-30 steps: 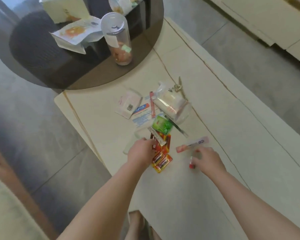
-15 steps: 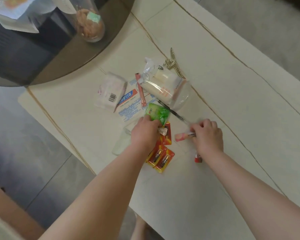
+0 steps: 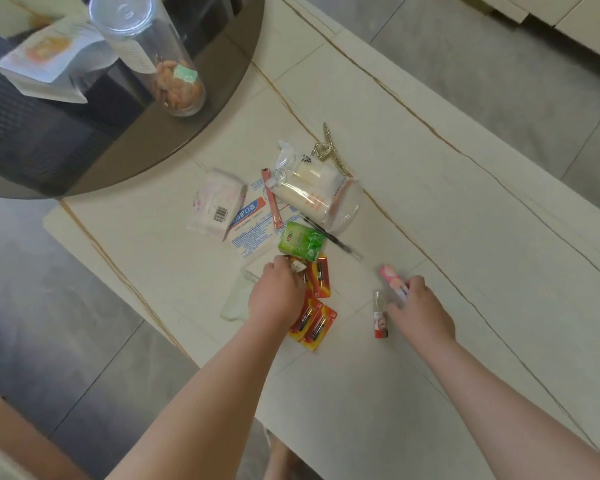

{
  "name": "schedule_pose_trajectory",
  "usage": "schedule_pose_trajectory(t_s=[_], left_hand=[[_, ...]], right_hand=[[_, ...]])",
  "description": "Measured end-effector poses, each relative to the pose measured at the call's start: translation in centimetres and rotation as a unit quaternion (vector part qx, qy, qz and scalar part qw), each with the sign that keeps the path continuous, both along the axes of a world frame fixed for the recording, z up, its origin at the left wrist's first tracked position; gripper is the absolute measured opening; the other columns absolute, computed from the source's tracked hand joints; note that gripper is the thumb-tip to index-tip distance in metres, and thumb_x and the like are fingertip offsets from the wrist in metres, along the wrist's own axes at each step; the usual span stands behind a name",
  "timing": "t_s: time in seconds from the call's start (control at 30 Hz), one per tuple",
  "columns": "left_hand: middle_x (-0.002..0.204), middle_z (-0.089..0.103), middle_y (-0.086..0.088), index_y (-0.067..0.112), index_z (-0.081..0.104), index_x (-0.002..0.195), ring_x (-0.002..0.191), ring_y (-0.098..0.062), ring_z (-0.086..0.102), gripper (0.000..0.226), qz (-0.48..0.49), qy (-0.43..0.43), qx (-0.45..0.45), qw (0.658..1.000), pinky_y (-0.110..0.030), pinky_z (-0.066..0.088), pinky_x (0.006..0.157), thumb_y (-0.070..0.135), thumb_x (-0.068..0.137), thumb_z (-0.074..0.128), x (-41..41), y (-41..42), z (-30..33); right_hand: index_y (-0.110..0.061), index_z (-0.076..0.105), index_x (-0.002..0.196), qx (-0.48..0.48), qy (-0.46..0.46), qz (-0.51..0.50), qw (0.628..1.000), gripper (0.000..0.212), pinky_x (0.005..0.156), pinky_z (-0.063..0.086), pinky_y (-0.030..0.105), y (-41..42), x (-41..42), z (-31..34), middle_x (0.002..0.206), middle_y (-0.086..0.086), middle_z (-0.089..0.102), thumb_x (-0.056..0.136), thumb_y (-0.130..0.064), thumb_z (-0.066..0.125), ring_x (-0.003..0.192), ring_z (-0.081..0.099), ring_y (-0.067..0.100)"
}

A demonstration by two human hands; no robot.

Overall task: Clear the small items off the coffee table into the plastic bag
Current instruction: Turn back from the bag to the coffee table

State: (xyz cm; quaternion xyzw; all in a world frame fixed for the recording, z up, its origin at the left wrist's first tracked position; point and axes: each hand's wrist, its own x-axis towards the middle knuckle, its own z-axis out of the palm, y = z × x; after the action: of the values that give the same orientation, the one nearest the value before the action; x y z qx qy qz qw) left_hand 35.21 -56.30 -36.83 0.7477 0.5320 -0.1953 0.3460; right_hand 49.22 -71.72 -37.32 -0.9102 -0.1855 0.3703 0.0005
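Small items lie in a heap on the pale coffee table (image 3: 430, 209). My left hand (image 3: 278, 297) curls over a small white sachet (image 3: 297, 265) beside the red and yellow battery packs (image 3: 314, 322). A flat clear plastic bag (image 3: 235, 304) lies partly under that hand. My right hand (image 3: 421, 311) pinches a pink tube (image 3: 391, 281), its far end pointing up and left. A small lip balm stick (image 3: 380, 318) lies on the table touching that hand. Further off are a green packet (image 3: 302, 241), a black pen (image 3: 335, 237) and a stuffed clear pouch (image 3: 314, 194).
A tissue pack (image 3: 217, 202), a blue and white mask packet (image 3: 250, 230), a pink stick sachet (image 3: 272, 202) and a gold hair claw (image 3: 329, 150) lie at the heap's far side. A round dark glass table (image 3: 125, 157) at upper left carries a clear jar (image 3: 153, 57) and paper packets (image 3: 45, 60).
My right hand has drawn the pink tube toward me and to the right, away from the heap. My left hand has stayed by the battery packs, over the white sachet.
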Motion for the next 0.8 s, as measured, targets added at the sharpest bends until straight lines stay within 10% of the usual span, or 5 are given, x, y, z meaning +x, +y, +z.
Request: schedule_pose_trajectory(t_s=[0.17,0.5,0.8], left_hand=[[0.112,0.05,-0.006,0.014,0.042,0.12,0.097,-0.023,0.057,0.04,0.079,0.028,-0.016,0.996,-0.037,0.054,0.074,0.038,0.092,0.054,0.1,-0.7,-1.6],[0.105,0.057,-0.007,0.016,0.037,0.113,0.096,-0.028,0.062,0.047,0.144,0.051,-0.014,0.988,-0.044,0.056,0.079,0.033,0.083,0.069,1.2,-0.5,-3.1],[0.093,0.062,-0.01,0.011,0.054,0.09,0.093,-0.03,0.062,0.023,0.139,0.018,-0.063,0.988,-0.033,0.043,0.067,0.033,0.095,0.05,-0.4,1.4,-1.5]], right_hand=[[-0.011,0.041,0.124,-0.032,-0.013,-0.015,0.999,0.052,0.07,0.041,0.033,-0.6,-2.3,-2.2,0.117,0.011,0.054,0.087,-0.041,0.06,0.104,0.059,0.03],[-0.009,0.05,0.112,0.008,-0.031,-0.041,0.999,0.032,0.065,0.038,0.03,1.0,-2.9,-2.3,0.107,0.01,0.059,0.087,-0.028,0.052,0.09,0.056,0.029],[-0.013,0.044,0.115,0.147,0.006,0.134,0.98,0.029,0.057,0.039,0.026,8.9,-2.6,1.5,0.112,0.004,0.056,0.093,-0.029,0.053,0.087,0.055,0.02]])
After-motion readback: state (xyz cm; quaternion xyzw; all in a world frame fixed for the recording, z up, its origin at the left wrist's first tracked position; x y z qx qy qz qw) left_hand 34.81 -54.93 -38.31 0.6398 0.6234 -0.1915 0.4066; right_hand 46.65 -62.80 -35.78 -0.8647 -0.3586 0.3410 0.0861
